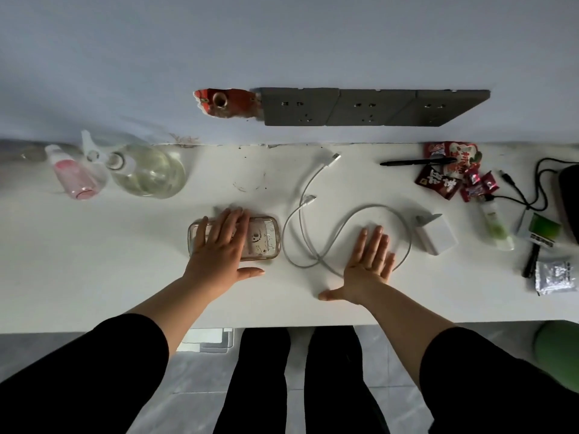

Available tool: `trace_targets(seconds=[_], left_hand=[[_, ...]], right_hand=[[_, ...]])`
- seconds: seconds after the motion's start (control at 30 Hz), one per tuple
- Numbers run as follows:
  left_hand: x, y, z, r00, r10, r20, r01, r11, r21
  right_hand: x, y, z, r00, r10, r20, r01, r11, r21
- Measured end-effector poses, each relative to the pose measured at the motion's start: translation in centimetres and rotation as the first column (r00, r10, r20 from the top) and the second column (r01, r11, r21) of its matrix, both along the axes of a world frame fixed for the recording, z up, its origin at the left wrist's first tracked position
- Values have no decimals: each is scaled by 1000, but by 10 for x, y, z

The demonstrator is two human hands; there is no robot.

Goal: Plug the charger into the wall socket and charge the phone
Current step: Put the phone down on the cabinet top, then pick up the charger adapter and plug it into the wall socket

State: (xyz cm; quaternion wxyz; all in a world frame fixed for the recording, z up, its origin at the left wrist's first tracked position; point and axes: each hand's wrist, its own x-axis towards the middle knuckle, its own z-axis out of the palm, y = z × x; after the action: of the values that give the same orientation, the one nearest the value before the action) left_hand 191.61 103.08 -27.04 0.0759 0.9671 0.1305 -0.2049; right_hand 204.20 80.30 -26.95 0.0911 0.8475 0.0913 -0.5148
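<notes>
A phone [263,239] in a clear patterned case lies face down on the white desk [125,270]. My left hand [219,245] rests flat on it, fingers spread. To its right a white cable [300,214] lies in loose loops, its USB plug [333,158] toward the wall. My right hand [369,261] lies flat and open on the cable loop. A white charger block [437,234] with prongs sits just right of that hand. Three grey wall sockets [357,108] line the wall above the desk.
A pink bottle [73,175] and a glass spray bottle [147,170] lie at the back left. Snack packets [451,173], a black pen [416,162], a black cable [529,195] and small items crowd the right. A hole in the wall [224,103] is left of the sockets.
</notes>
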Motion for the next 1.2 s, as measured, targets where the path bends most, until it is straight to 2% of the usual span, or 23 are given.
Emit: trace_targets(seconds=[0.13, 0.2, 0.27, 0.33, 0.43, 0.5, 0.63, 0.73, 0.83, 0.93, 1.03, 1.13, 1.2], left_hand=[[10, -39, 23, 996, 68, 54, -66, 997, -48], [21, -67, 33, 986, 122, 114, -111, 989, -98], [35, -97, 38, 976, 189, 109, -170, 972, -162], [55, -131, 39, 970, 239, 50, -221, 947, -231], [88, -182, 34, 949, 313, -25, -303, 894, -330], [113, -216, 29, 914, 400, -66, -388, 816, -428], [166, -264, 22, 724, 650, -231, -635, 496, -592], [197, -291, 13, 526, 783, -333, -783, 292, -550], [215, -315, 6, 388, 864, -320, -894, 269, -358], [227, -344, 5, 342, 898, -278, -929, 280, -240], [228, -349, 0, 306, 917, -258, -934, 236, -269], [223, -341, -4, 282, 927, -246, -932, 203, -301], [218, -335, -5, 298, 927, -227, -915, 210, -343]], right_hand=[[-5, -10, 5, 997, 1, 73, -12, 988, 151], [-4, -29, 10, 979, -26, 203, -40, 949, 314], [0, -60, 15, 939, -74, 337, -84, 898, 432], [6, -99, 20, 892, -149, 426, -55, 901, 430], [24, -147, 18, 850, -275, 449, 130, 936, 327], [42, -165, 9, 888, -276, 369, 198, 952, 234], [57, -165, -13, 931, -312, 187, 262, 932, 253], [55, -166, -31, 924, -356, 141, 315, 916, 249], [48, -168, -45, 903, -357, 239, 302, 924, 236], [47, -174, -51, 872, -368, 324, 299, 923, 244], [45, -171, -47, 866, -349, 357, 269, 929, 254], [47, -169, -46, 900, -320, 297, 251, 936, 248], [49, -170, -45, 912, -328, 245, 263, 929, 262]])
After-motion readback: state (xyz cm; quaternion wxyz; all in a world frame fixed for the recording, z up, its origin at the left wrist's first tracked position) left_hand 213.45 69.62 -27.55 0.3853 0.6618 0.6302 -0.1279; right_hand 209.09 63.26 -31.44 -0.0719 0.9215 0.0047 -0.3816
